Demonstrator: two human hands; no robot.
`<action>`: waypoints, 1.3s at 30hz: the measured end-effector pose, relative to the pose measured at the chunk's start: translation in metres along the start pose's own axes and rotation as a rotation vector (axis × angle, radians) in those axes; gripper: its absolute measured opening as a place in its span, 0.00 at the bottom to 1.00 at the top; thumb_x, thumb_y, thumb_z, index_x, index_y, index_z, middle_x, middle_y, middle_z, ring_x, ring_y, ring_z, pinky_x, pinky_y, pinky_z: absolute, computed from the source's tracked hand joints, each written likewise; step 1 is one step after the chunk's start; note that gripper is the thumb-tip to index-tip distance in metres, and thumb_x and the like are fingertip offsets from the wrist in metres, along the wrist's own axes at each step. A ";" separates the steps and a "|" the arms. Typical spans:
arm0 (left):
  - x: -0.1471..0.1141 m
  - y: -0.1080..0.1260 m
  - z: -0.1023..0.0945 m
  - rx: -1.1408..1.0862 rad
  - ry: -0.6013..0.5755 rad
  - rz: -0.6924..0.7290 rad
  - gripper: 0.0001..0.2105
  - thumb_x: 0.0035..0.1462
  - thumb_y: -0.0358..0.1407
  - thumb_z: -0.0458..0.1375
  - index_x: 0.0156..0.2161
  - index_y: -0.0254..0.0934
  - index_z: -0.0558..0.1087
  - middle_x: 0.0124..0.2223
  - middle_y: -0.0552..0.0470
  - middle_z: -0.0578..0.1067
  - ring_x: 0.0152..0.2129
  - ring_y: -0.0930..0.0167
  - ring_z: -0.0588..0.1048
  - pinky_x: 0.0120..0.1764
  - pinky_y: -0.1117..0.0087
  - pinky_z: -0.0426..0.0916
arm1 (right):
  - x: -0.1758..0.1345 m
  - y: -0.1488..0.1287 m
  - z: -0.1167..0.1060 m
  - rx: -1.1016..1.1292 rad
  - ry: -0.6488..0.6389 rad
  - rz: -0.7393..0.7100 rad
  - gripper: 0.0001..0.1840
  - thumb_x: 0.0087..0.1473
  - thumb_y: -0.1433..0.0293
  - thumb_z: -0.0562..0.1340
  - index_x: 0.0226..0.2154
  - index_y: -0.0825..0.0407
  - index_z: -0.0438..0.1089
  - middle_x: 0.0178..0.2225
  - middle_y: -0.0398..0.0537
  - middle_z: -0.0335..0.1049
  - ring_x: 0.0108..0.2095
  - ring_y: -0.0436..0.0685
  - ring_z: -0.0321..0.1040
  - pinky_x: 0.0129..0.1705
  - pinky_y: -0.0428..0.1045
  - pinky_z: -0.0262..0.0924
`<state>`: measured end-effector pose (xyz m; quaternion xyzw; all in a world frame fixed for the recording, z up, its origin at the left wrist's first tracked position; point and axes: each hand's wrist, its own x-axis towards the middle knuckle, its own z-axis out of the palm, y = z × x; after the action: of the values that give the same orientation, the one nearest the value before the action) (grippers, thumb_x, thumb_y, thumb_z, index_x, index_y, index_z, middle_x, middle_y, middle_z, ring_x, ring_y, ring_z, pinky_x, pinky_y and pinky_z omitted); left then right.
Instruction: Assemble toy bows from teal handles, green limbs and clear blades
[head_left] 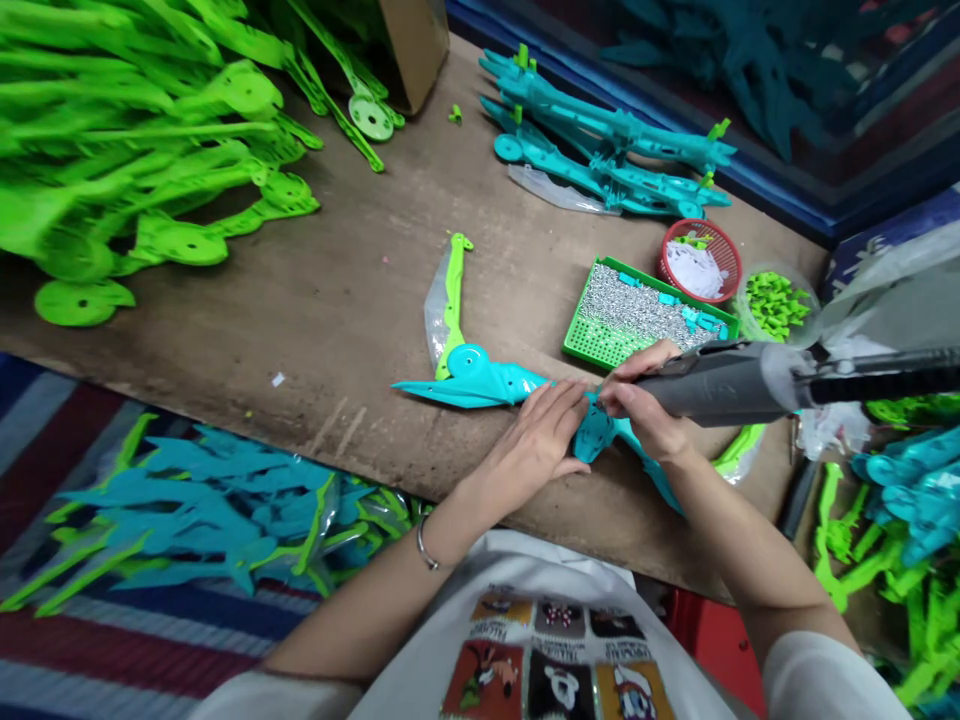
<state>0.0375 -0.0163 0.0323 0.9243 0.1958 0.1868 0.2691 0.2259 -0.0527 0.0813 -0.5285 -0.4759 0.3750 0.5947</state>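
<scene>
A turquoise plastic toy bow [487,382] with bright green and clear arm parts lies across the front of the table. My left hand [536,430] is closed over its middle, fingers together on top and thumb on the near side. Wrapped around the front end of a grey electric screwdriver [720,385] is my right hand [649,400], its fingertips close to the bow's middle. The screwdriver's tip and whatever it touches are hidden by my fingers. Just beyond my right hand stands a green tray [611,345] full of small silvery screws and a few turquoise pieces.
A red basket [701,260] and a clear tub of green clips [776,305] stand behind the tray. Turquoise bow bodies [607,140] lie at the back. Green parts [150,150] are heaped at left, beside a cardboard box [416,50]. More bows [225,500] lie below the table edge.
</scene>
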 end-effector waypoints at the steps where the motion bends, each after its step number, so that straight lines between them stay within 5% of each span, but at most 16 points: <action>1: -0.001 0.000 0.001 -0.003 -0.001 -0.004 0.46 0.53 0.43 0.71 0.70 0.32 0.53 0.69 0.30 0.62 0.69 0.51 0.57 0.68 0.42 0.57 | 0.001 0.001 -0.001 -0.009 -0.034 -0.017 0.12 0.55 0.62 0.69 0.39 0.46 0.69 0.29 0.40 0.74 0.24 0.52 0.69 0.25 0.49 0.67; 8: -0.002 -0.001 0.003 -0.020 0.005 -0.013 0.47 0.53 0.42 0.71 0.70 0.34 0.51 0.70 0.32 0.61 0.70 0.54 0.57 0.68 0.43 0.56 | 0.012 -0.001 -0.006 0.001 -0.255 -0.114 0.11 0.50 0.65 0.72 0.34 0.48 0.71 0.27 0.42 0.75 0.26 0.53 0.72 0.29 0.51 0.70; 10: -0.001 0.000 0.002 -0.008 0.008 -0.012 0.45 0.52 0.42 0.71 0.69 0.32 0.54 0.70 0.32 0.62 0.69 0.53 0.58 0.68 0.44 0.57 | 0.018 -0.008 -0.008 0.022 -0.198 -0.105 0.11 0.52 0.62 0.70 0.37 0.47 0.72 0.25 0.42 0.75 0.23 0.54 0.71 0.25 0.50 0.68; 14: 0.000 -0.001 0.002 0.027 0.011 0.019 0.44 0.51 0.43 0.72 0.67 0.30 0.57 0.70 0.30 0.61 0.69 0.52 0.58 0.68 0.43 0.58 | 0.041 -0.012 -0.013 0.049 0.208 -0.248 0.14 0.52 0.57 0.69 0.38 0.45 0.71 0.23 0.39 0.72 0.18 0.52 0.66 0.24 0.50 0.66; 16: -0.001 -0.002 0.003 0.031 0.013 0.024 0.45 0.51 0.43 0.72 0.67 0.30 0.57 0.70 0.29 0.61 0.69 0.51 0.58 0.68 0.43 0.58 | 0.052 -0.006 -0.015 -0.003 0.311 -0.255 0.14 0.52 0.57 0.69 0.35 0.46 0.70 0.23 0.38 0.72 0.19 0.51 0.66 0.25 0.49 0.65; 24: -0.002 -0.003 0.004 0.041 0.004 0.017 0.44 0.51 0.44 0.72 0.67 0.29 0.57 0.70 0.29 0.60 0.69 0.52 0.58 0.68 0.44 0.57 | 0.066 0.017 -0.017 -0.029 0.342 -0.219 0.12 0.53 0.59 0.69 0.36 0.47 0.69 0.23 0.38 0.73 0.19 0.50 0.66 0.24 0.49 0.65; 32: -0.002 -0.004 0.007 0.058 0.060 0.050 0.45 0.49 0.44 0.73 0.66 0.28 0.58 0.69 0.29 0.63 0.68 0.51 0.61 0.67 0.44 0.59 | 0.074 0.018 -0.016 0.015 0.241 -0.215 0.12 0.52 0.62 0.70 0.35 0.49 0.71 0.22 0.38 0.74 0.17 0.49 0.66 0.21 0.46 0.62; 39: 0.000 -0.003 0.005 0.037 0.064 0.043 0.44 0.50 0.43 0.73 0.67 0.30 0.58 0.69 0.29 0.63 0.68 0.50 0.61 0.66 0.43 0.60 | 0.050 -0.021 -0.015 0.015 0.297 -0.228 0.10 0.53 0.60 0.69 0.30 0.50 0.73 0.22 0.41 0.72 0.19 0.51 0.67 0.24 0.49 0.64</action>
<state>0.0390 -0.0162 0.0271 0.9268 0.1876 0.2182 0.2415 0.2525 -0.0131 0.1110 -0.5161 -0.4369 0.2265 0.7011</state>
